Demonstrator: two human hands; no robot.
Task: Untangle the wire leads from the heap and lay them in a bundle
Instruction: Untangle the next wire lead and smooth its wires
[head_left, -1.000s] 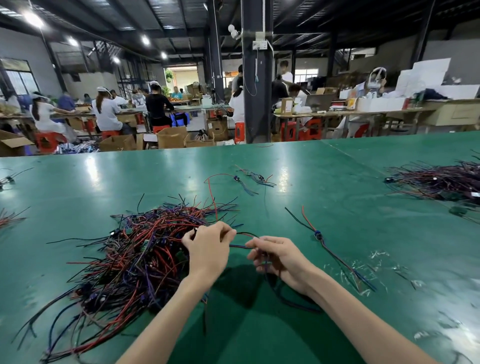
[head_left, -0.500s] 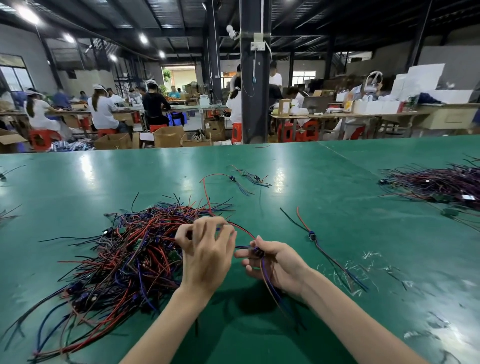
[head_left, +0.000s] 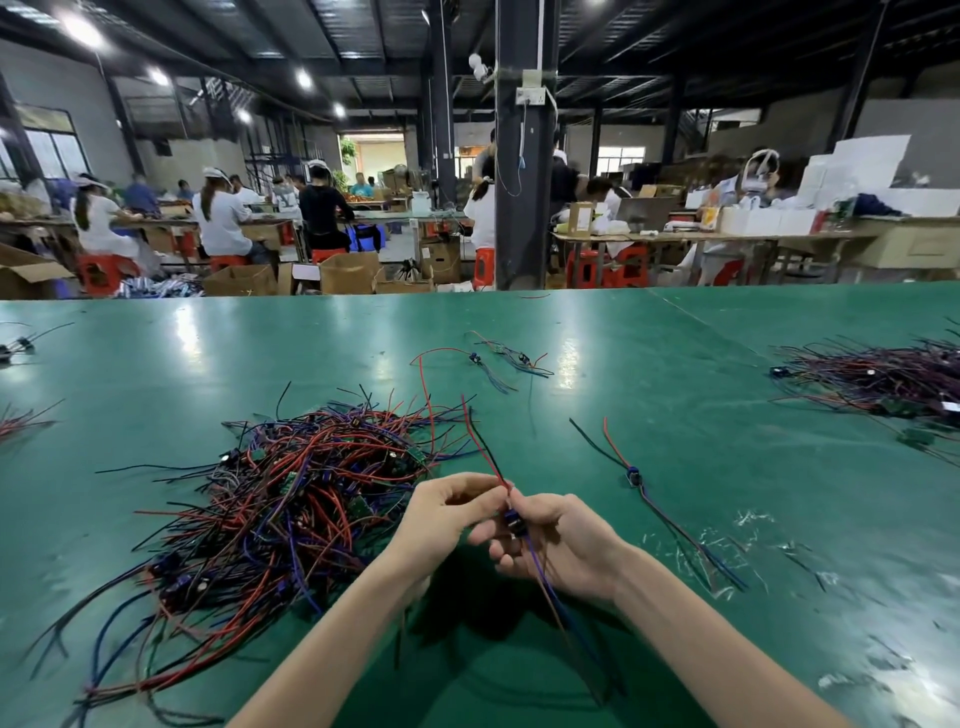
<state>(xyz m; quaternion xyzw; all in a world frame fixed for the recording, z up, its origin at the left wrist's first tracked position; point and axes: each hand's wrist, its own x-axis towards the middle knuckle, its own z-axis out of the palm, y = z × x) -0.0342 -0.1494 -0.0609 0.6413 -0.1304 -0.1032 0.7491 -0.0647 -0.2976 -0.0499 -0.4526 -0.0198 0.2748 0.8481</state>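
A tangled heap of red, blue and black wire leads (head_left: 270, 514) lies on the green table (head_left: 675, 364), left of my hands. One wire lead (head_left: 514, 522) with a small blue part is held above the table, clear of the heap. My left hand (head_left: 441, 512) pinches its red and black ends, which rise up and away. My right hand (head_left: 561, 545) grips the blue part, and the lead's blue and brown tails hang down toward me. A single separated lead (head_left: 631, 475) lies on the table to the right of my hands.
A second pile of leads (head_left: 878, 379) sits at the far right. Loose leads (head_left: 498, 358) lie beyond the heap, more at the left edge (head_left: 21, 421). Scraps of clear plastic (head_left: 753, 525) litter the right side. People work at benches behind the table.
Both hands have lifted one lead out of the heap and drawn it toward me. Its red and black ends now stand free above the pile.
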